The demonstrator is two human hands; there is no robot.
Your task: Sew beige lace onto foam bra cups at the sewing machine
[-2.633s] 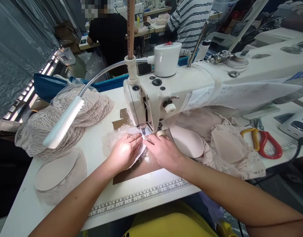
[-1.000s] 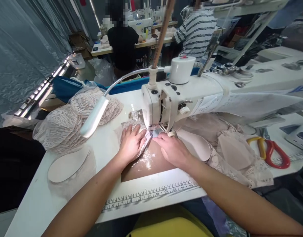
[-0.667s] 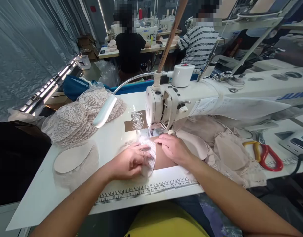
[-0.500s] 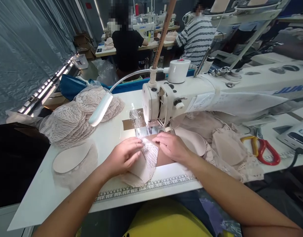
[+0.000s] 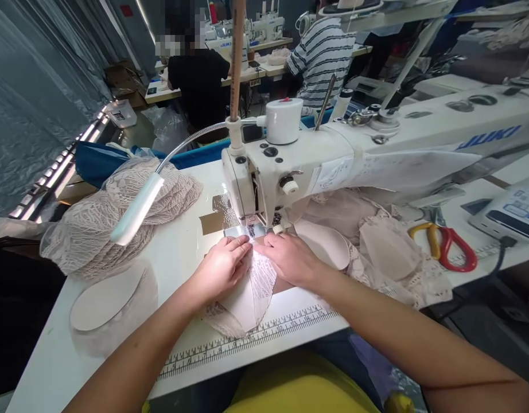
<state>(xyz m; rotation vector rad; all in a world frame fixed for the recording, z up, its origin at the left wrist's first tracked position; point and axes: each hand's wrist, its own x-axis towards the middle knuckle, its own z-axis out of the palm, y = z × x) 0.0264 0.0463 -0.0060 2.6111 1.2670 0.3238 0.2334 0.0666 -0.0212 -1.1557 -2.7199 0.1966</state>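
Observation:
A beige lace cup piece [image 5: 252, 292] lies on the white table [image 5: 182, 252] just in front of the needle of the white sewing machine [image 5: 290, 155]. My left hand [image 5: 224, 267] rests on the left side of the piece, fingers stretched flat and pressing it down. My right hand [image 5: 288, 258] lies on its right side, fingers extended toward the presser foot [image 5: 251, 230]. The fingertips of both hands meet at the top edge of the lace, close under the needle.
A pile of lace cups [image 5: 118, 212] and a foam pad [image 5: 103, 295] lie at the left under the gooseneck lamp [image 5: 137, 206]. More cups [image 5: 385, 252] and red-and-yellow scissors [image 5: 447, 246] are at the right. A ruler strip [image 5: 247, 341] lines the front edge. Two people sit behind.
The lace piece was pulled back from the needle toward me, turned in my hands, and now lies pushed forward under the presser foot again with both hands flat on it.

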